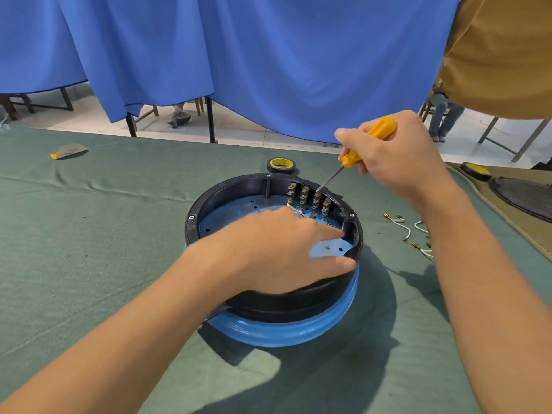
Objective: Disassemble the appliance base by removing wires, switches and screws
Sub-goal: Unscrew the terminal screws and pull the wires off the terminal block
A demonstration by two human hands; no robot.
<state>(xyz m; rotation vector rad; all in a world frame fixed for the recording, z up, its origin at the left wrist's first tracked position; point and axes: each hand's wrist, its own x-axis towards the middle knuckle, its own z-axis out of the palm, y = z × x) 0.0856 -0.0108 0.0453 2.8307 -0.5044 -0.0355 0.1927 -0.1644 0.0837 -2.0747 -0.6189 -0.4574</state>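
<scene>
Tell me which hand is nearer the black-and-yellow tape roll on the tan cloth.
Right. The right hand, gripping a yellow-handled screwdriver, is left of the roll; the left hand rests farther left on the black-and-blue appliance base.

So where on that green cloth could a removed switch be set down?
Left of the round black-and-blue appliance base, the green cloth lies bare up to the grey yellow-edged scrap. Also bare in front, between the forearms. Right is crowded: loose white wires, olive mat, right hand holding yellow-handled screwdriver.
</scene>
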